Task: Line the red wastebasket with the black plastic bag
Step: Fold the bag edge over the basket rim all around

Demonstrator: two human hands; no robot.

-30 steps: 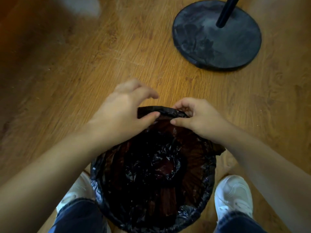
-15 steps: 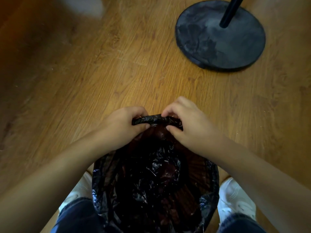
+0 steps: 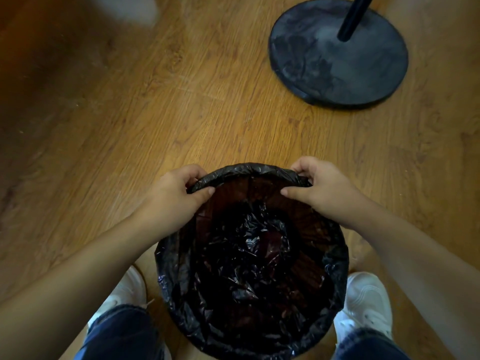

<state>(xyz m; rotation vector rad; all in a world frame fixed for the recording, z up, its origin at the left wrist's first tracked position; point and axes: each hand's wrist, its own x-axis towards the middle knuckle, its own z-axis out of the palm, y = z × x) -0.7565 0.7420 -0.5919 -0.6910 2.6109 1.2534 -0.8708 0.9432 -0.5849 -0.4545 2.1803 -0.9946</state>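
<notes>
The red wastebasket (image 3: 262, 189) stands on the floor between my feet; only its dark red inner wall shows near the far rim. The black plastic bag (image 3: 249, 271) sits inside it, crumpled at the bottom, with its edge folded over the rim all round. My left hand (image 3: 176, 196) pinches the bag's folded edge at the far left of the rim. My right hand (image 3: 322, 188) pinches the same edge at the far right. Between them the bag's edge stretches over the far rim.
A wooden floor (image 3: 181, 113) lies all around. A round black stand base (image 3: 337, 55) with an upright pole (image 3: 353, 16) sits at the far right. My white shoes (image 3: 368, 302) and blue trouser legs flank the basket.
My hands were close together at the middle of the far rim. They have slid apart, left and right, along the rim, spreading the bag's folded edge over it.
</notes>
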